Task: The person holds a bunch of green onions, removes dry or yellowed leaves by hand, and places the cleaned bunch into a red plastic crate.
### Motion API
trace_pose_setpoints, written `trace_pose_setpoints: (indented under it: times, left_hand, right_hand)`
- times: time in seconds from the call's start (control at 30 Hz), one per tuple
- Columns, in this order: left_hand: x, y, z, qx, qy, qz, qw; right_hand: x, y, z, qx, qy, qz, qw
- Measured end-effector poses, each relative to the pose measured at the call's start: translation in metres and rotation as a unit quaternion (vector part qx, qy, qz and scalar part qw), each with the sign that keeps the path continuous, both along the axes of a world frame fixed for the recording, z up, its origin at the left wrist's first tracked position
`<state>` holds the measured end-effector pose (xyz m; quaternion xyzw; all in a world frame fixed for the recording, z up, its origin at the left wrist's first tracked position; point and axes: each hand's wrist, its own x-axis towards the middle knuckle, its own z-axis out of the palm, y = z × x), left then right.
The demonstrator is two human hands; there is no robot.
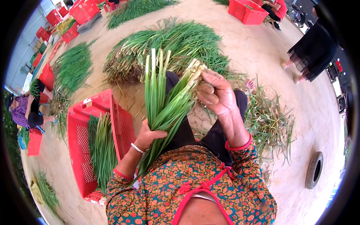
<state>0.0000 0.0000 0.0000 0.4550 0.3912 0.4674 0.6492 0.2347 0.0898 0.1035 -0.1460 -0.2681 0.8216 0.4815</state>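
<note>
My left hand (149, 135), with a white bracelet at the wrist, is closed round the green leaves of a bunch of garlic chives (174, 105). Part of the bunch stands with its pale stem ends up, and part leans to the right. At the ends of the leaning stems, my right hand (217, 92) has its fingers curled in and pinches the whitish, dry-looking bases. Beyond my knees lies a big heap of garlic chives (187, 41), its brownish root ends toward me. Trimmed chives (103, 146) lie lengthwise in a red plastic crate (122, 123) at my left.
Pulled-off dry leaf scraps (268, 123) cover the floor by my right knee. A tyre (314, 170) stands at the right. More chive heaps (75, 67) and red crates (245, 13) lie farther off. A person in a dark skirt (313, 48) is at the far right; others sit around.
</note>
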Motion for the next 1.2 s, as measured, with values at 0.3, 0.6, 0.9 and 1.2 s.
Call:
trace_pose_setpoints:
  times: [0.3,0.6,0.9,1.2]
  left_hand:
    - [-0.019,-0.002,0.000,-0.038,0.026,-0.007,0.999]
    - [-0.015,-0.011,-0.004,-0.047,-0.011,0.080,0.996]
    - [-0.017,-0.016,-0.011,-0.076,-0.073,0.098,0.990]
    - [-0.016,-0.022,-0.016,-0.048,-0.061,0.123,0.989]
  right_hand:
    - [0.123,0.010,0.069,0.176,0.421,-0.128,0.881]
    - [-0.013,-0.015,0.014,0.313,-0.541,-0.220,0.749]
    - [-0.025,0.003,-0.035,0.104,-0.351,-0.048,0.929]
    - [0.035,0.010,0.029,0.086,0.070,-0.294,0.949]
